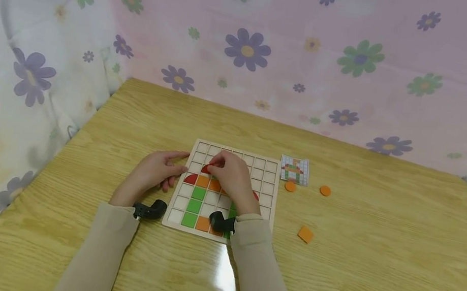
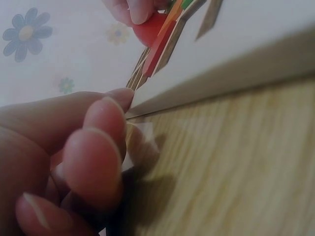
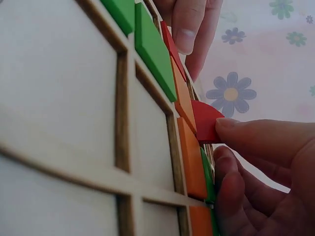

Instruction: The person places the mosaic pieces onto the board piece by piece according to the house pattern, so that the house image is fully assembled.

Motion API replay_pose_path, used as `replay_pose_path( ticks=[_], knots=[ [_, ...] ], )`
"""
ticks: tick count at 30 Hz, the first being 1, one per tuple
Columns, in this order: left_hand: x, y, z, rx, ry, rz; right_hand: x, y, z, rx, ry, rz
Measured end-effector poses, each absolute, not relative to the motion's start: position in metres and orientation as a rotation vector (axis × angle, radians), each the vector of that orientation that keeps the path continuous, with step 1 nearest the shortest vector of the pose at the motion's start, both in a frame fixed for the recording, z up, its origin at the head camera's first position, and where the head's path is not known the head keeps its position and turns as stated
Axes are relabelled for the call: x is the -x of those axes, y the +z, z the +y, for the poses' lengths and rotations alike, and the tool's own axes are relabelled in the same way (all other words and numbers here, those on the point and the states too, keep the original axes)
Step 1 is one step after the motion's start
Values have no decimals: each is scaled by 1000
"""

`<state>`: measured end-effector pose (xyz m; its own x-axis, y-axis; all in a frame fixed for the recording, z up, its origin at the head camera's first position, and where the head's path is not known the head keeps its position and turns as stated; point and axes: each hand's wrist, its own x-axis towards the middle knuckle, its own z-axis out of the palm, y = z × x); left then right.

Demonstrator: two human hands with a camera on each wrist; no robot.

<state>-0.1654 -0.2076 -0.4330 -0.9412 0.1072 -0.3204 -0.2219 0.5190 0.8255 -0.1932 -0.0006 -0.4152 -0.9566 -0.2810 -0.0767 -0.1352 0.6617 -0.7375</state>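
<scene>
The right hand [image 1: 230,176] pinches a red piece [image 3: 205,120] just above the grid board [image 1: 266,192]; the left hand [image 1: 153,173] (fingers loose, holding nothing) rests at the board's edge; best to lower the piece flat into its square.

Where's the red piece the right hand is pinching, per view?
Head: red piece at centre, above the orange tiles, under the right hand.
Left wrist: top centre, beyond the left hand.
Right wrist: right of centre.
Shared landmark: the grid board.
</scene>
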Motion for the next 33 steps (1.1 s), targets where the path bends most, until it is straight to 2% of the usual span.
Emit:
replay_pose_path(
  ticks=[11, 22, 28, 33],
  knots=[
    [168, -430, -205, 97, 1425, 2414, 196, -411, -2, 453, -959, 2769],
    [167, -431, -205, 117, 1431, 2402, 192, -404, -5, 490, -947, 2740],
    [166, -432, -207, 113, 1411, 2396, 180, -393, -10, 559, -869, 2737],
    [166, -432, -207, 77, 1446, 2389, 164, -390, -13, 738, -748, 2716]
  ],
)
